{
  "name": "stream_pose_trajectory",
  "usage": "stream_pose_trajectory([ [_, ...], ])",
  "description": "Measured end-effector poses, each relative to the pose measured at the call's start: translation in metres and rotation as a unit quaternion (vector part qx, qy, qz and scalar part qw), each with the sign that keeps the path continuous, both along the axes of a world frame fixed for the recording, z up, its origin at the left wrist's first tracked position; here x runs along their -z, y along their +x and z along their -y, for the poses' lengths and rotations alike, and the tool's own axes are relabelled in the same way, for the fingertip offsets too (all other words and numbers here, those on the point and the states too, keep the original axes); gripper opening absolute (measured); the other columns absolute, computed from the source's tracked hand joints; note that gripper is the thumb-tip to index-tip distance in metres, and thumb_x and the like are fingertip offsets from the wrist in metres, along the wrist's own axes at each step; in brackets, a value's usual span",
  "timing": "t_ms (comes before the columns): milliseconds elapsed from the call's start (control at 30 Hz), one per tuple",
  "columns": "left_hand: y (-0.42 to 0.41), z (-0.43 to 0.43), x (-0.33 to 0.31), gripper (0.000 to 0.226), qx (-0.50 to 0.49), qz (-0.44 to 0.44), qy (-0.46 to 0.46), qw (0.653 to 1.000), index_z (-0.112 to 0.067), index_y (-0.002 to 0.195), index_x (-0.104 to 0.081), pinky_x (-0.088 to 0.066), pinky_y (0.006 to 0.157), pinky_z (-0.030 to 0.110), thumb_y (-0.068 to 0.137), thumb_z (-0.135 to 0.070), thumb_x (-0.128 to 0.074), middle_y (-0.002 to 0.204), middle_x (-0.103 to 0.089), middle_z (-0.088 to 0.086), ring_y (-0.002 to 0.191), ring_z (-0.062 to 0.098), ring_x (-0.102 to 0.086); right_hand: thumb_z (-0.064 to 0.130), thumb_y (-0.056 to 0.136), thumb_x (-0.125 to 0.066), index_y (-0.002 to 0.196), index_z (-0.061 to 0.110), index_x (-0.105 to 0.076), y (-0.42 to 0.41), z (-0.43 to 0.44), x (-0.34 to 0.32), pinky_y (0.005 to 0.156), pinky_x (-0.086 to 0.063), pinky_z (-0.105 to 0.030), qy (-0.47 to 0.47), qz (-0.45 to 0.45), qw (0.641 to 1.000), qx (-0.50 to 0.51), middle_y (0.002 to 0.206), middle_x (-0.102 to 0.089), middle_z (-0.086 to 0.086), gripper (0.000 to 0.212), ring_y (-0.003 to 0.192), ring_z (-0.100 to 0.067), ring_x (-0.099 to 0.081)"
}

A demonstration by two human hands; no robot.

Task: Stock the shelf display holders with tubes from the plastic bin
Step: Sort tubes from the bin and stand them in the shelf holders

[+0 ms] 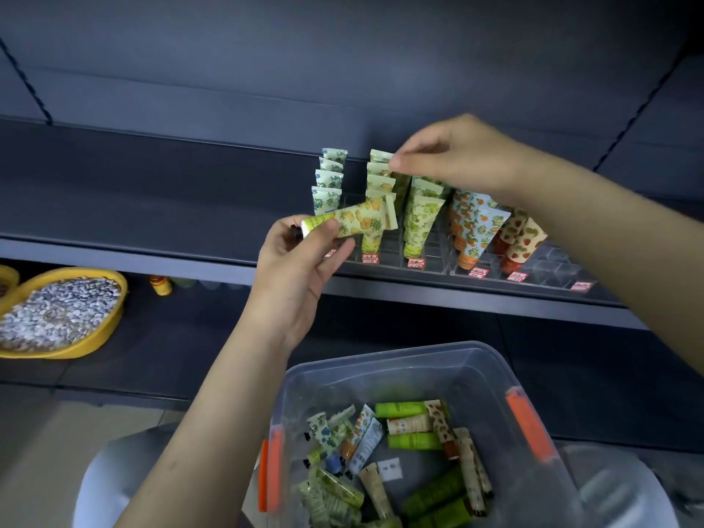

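My left hand (301,257) grips a yellow pineapple-print tube (356,219) by its cap end, holding it sideways in front of the clear shelf display holders (438,261). My right hand (453,154) reaches over the holders and pinches the top of an olive-green tube (400,188) standing between the pineapple row and the green row. Rows of tubes stand cap-down in the holders: blue-flower tubes (327,184), green tubes (421,219), orange-print tubes (474,226), strawberry tubes (520,238). The clear plastic bin (484,371) below holds several loose tubes (411,447).
Dark shelf (133,207) stretches bare to the left of the holders. The holder slots at the far right (556,261) have no tubes. A yellow basket of small packets (57,314) and a small orange bottle (160,285) sit on the lower shelf at left.
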State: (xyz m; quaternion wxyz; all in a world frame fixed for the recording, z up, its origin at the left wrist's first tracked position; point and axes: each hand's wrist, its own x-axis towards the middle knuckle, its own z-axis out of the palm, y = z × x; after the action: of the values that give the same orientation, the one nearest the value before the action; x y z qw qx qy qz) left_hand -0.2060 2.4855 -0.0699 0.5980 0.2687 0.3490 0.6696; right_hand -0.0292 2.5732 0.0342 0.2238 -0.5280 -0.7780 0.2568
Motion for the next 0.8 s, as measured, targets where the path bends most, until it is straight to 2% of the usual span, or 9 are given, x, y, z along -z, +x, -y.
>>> stream_pose_trajectory([
  [100,0.005,0.004,-0.001,0.011,0.001,-0.019,0.014,1.000,-0.017,0.091,-0.054,-0.054,0.083,0.033,0.087,-0.017,-0.064,0.115,-0.065,0.010,0.108,0.023,-0.065,0.041,0.085,-0.064,0.101,0.024,-0.071,0.001,0.022,-0.004,0.084,-0.048,-0.021,-0.056,0.007,0.997,-0.058,0.102,-0.070,0.006,0.025,0.094,-0.004,-0.063],
  [200,0.010,0.006,-0.003,0.024,-0.003,-0.042,0.021,0.999,-0.019,0.098,-0.057,-0.050,0.085,0.032,0.079,-0.028,-0.068,0.116,-0.064,0.008,0.105,0.020,-0.063,0.026,0.083,-0.069,0.105,0.019,-0.069,0.005,0.031,-0.008,0.076,-0.051,-0.021,-0.094,-0.033,0.992,-0.083,0.103,-0.072,-0.001,0.023,0.090,-0.012,-0.065],
  [300,0.013,0.006,-0.003,0.039,-0.020,-0.109,0.034,0.993,-0.020,0.106,-0.057,-0.049,0.089,0.031,0.073,-0.035,-0.070,0.112,-0.063,0.002,0.102,0.013,-0.062,0.016,0.081,-0.072,0.104,0.012,-0.069,0.008,0.034,-0.014,0.068,-0.050,-0.017,-0.084,-0.062,0.993,-0.061,0.099,-0.073,-0.004,0.024,0.082,-0.010,-0.064],
  [367,0.009,0.003,0.003,0.045,-0.058,-0.177,0.030,0.982,-0.022,0.117,-0.051,-0.045,0.089,0.023,0.078,-0.030,-0.071,0.120,-0.057,-0.005,0.108,0.005,-0.056,0.015,0.081,-0.072,0.103,0.010,-0.069,0.009,0.033,-0.021,0.066,-0.049,-0.017,-0.055,-0.074,0.995,-0.036,0.095,-0.072,-0.003,0.023,0.077,-0.008,-0.062],
  [433,-0.001,-0.006,0.015,0.058,-0.088,-0.265,0.005,0.960,-0.026,0.130,-0.042,-0.039,0.092,0.019,0.080,-0.029,-0.072,0.132,-0.046,-0.010,0.120,0.002,-0.046,0.017,0.081,-0.072,0.102,0.011,-0.070,0.012,0.030,-0.029,0.064,-0.047,-0.015,-0.008,-0.072,0.997,-0.001,0.091,-0.070,0.000,0.022,0.069,-0.001,-0.060],
  [500,-0.013,-0.021,0.031,0.076,-0.086,-0.352,-0.025,0.932,-0.024,0.140,-0.032,-0.035,0.100,0.023,0.079,-0.032,-0.075,0.142,-0.037,-0.007,0.130,0.007,-0.037,0.021,0.080,-0.073,0.098,0.014,-0.071,0.016,0.023,-0.036,0.066,-0.047,-0.016,0.057,-0.038,0.997,0.032,0.086,-0.069,0.003,0.020,0.062,0.005,-0.057],
  [600,-0.024,-0.044,0.051,0.091,-0.053,-0.464,-0.070,0.882,-0.015,0.147,-0.022,-0.031,0.111,0.036,0.076,-0.035,-0.077,0.151,-0.028,0.002,0.139,0.018,-0.027,0.025,0.079,-0.074,0.100,0.015,-0.071,0.019,0.008,-0.043,0.081,-0.047,-0.028,0.128,0.029,0.989,0.075,0.096,-0.070,-0.003,0.023,0.084,-0.010,-0.062],
  [733,-0.024,-0.066,0.061,0.091,-0.063,-0.595,-0.098,0.796,-0.010,0.146,-0.025,-0.025,0.112,0.038,0.076,-0.041,-0.075,0.147,-0.033,0.008,0.137,0.027,-0.024,0.023,0.081,-0.071,0.102,0.010,-0.069,0.013,-0.011,-0.040,0.073,-0.040,-0.023,0.138,0.087,0.982,0.096,0.103,-0.068,-0.010,0.025,0.086,-0.015,-0.056],
  [800,-0.024,-0.073,0.061,0.089,-0.080,-0.616,-0.107,0.776,-0.011,0.143,-0.031,-0.025,0.110,0.035,0.074,-0.046,-0.075,0.143,-0.039,0.007,0.134,0.027,-0.027,0.022,0.081,-0.072,0.103,0.010,-0.069,0.009,-0.022,-0.035,0.072,-0.039,-0.022,0.125,0.098,0.982,0.104,0.105,-0.067,-0.009,0.025,0.089,-0.017,-0.058],
])
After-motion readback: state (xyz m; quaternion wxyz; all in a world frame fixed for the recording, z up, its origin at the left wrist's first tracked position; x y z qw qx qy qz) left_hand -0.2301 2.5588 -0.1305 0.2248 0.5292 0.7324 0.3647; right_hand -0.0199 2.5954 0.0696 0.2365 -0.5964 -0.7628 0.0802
